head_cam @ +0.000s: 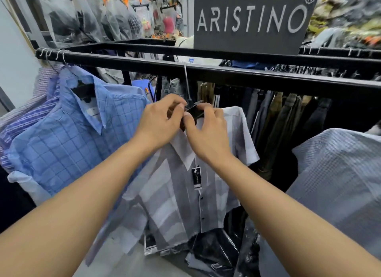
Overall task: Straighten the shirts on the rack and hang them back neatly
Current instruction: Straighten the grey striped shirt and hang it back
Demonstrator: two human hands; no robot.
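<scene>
1. Striped shirt [181, 194]: mid-rack, on hanger [194, 110] hooked over rail [247, 70]; collar unsettled, body askew.
2. Left hand [160, 122], right hand [206, 136]: each grip closed, pinching the hanger at the collar.
3. Check shirt [72, 136], left: hung, apparently done.
4. Grey shirt [340, 173], right: probably yet to straighten.

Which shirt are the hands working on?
The grey-striped shirt in the middle: left hand and right hand pinch its hanger. The blue check shirt and grey shirt hang untouched.
</scene>
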